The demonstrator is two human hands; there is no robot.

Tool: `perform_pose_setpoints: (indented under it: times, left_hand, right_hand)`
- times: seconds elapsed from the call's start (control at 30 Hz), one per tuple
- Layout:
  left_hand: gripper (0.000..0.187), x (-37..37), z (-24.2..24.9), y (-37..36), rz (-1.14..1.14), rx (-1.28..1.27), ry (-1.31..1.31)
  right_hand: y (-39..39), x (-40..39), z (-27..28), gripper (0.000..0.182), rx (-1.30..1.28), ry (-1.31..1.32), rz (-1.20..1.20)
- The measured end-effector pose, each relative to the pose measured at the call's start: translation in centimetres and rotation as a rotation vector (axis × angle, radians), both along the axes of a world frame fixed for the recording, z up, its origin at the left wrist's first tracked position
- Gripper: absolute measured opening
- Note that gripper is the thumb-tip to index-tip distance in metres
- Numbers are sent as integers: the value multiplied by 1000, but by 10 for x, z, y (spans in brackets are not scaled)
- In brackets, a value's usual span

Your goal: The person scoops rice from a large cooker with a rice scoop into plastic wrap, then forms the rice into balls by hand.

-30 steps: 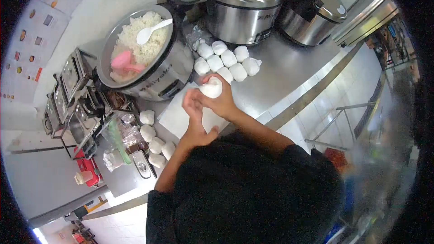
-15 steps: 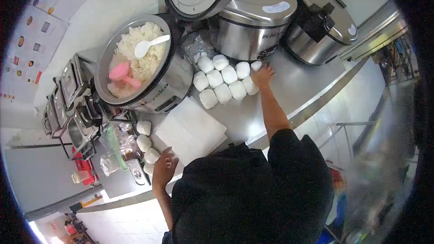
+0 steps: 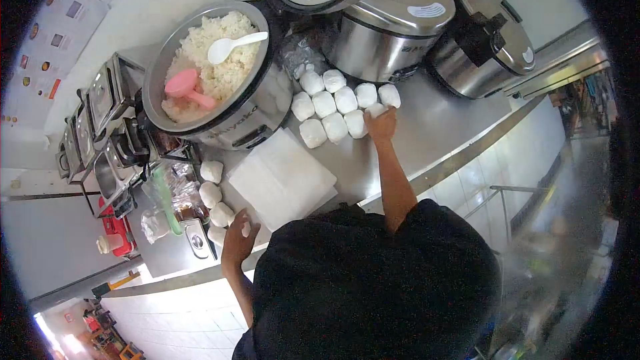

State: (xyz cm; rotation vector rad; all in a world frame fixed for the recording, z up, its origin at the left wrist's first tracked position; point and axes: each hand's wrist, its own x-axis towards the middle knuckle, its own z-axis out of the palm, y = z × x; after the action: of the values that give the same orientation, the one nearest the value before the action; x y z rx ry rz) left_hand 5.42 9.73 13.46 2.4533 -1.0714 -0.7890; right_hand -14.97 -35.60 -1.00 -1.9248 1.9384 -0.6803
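White wrapped packets (image 3: 323, 104) sit grouped in rows on the steel counter, right of the open rice cooker. My right hand (image 3: 382, 125) is at the right end of the group, its fingers closed around a white wrapped packet (image 3: 375, 111). Just beyond it lies another packet (image 3: 389, 96). My left hand (image 3: 239, 239) rests near the counter's front edge, fingers loosely curved and apart. Beside it runs a line of more white packets (image 3: 211, 193); the nearest one is partly hidden by that hand. A stack of white paper sheets (image 3: 283, 177) lies between my hands.
The open rice cooker (image 3: 243, 123) holds rice, a white paddle (image 3: 235, 47) and a pink scoop (image 3: 190, 87). Two closed cookers (image 3: 390, 47) stand behind and to the right. Metal containers (image 3: 103, 117), a green-handled utensil (image 3: 167, 200) and a small steel lid (image 3: 197, 239) are at left.
My right hand has shifted from the far corner packet to the one nearer me. That corner packet now shows uncovered at the end of its row. The view has tilted slightly.
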Motion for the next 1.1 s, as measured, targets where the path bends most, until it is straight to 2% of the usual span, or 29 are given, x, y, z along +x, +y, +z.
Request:
perform_pose_setpoints:
  times: [0.03, 0.1, 0.13, 0.2, 0.23, 0.27, 0.33, 0.37, 0.4, 0.47, 0.5, 0.57, 0.6, 0.63, 0.67, 0.7, 0.77, 0.83, 0.87, 0.9, 0.93, 0.97, 1.0, 1.03, 1.1]
  left_hand:
    - [56, 1, 8, -3, 47, -50, 75]
    - [54, 1, 32, -13, 103, -101, 138]
    - [54, 4, 29, -10, 114, -115, 138]
    - [54, 8, 19, 6, 100, -96, 72]
    - [55, 9, 16, 12, 85, -79, 70]
    - [55, 10, 12, 16, 90, -80, 73]
    - [57, 13, 5, 21, 66, -15, 125]
    - [60, 18, 1, 22, 57, -9, 171]
    - [60, 19, 4, 26, 93, -19, 161]
    - [62, 22, 12, 23, -27, 8, 71]
    - [62, 26, 18, 23, -10, -17, 152]
    - [62, 35, 3, 38, 19, -82, 179]
    - [62, 39, -4, 39, 3, -137, 198]
    - [63, 44, 19, 37, 71, -57, 280]
    - [63, 49, 20, 36, 112, -89, 274]
    - [63, 54, 21, 42, 125, -87, 250]
    - [64, 67, 24, 53, 121, -68, 233]
    - [64, 86, 24, 48, 47, -168, 130]
    - [65, 95, 24, 41, 7, -221, 82]
    - [66, 104, 51, 33, 41, -242, 128]
    - [66, 112, 51, 29, 29, -252, 133]
    - [66, 121, 47, 26, 18, -267, 23]
    - [66, 130, 46, 23, 9, -282, -87]
    - [66, 136, 64, 19, -13, -227, -96]
    - [67, 149, 67, 22, -39, -317, -94]
  right_hand:
    - [-3, -4, -12, 85, -5, 1, -4]
    - [-13, -12, -27, 82, 15, -394, 78]
    - [-16, -13, -21, 82, 3, -394, 92]
    - [-6, -19, -2, 82, -8, -234, 152]
    - [5, -14, 17, 85, 3, -320, 138]
    - [7, -12, 10, 85, 3, -316, 142]
    - [0, 2, -7, 84, -50, 69, -48]
    - [-7, 0, -10, 91, -28, -86, 20]
    - [-11, 2, -16, 89, -25, -123, 57]
    - [-20, -2, -25, 85, 5, -74, 110]
    - [-26, -3, -29, 83, 20, 6, 130]
    - [-40, -4, -29, 79, -54, 349, 211]
    - [-23, 11, 39, 66, -210, 292, 382]
    - [2, 31, 121, 53, -362, 252, 557]
    - [7, 65, 154, 24, -304, -650, 801]
    - [38, 102, 228, 14, -178, -799, 790]
    - [93, 168, 332, 12, -143, -595, 1053]
    - [118, 235, 370, 21, 14, -224, 1269]
    - [115, 277, 351, 22, 51, -156, 1392]
    - [111, 315, 323, 23, 87, -87, 1514]
    - [119, 343, 311, 25, 1, 214, 1516]
    - [130, 363, 302, 28, -86, 511, 1497]
    - [146, 369, 300, 28, -91, 517, 1485]
    - [162, 371, 298, 27, -232, 635, 1455]
    - [177, 391, 301, 27, -383, 770, 1409]
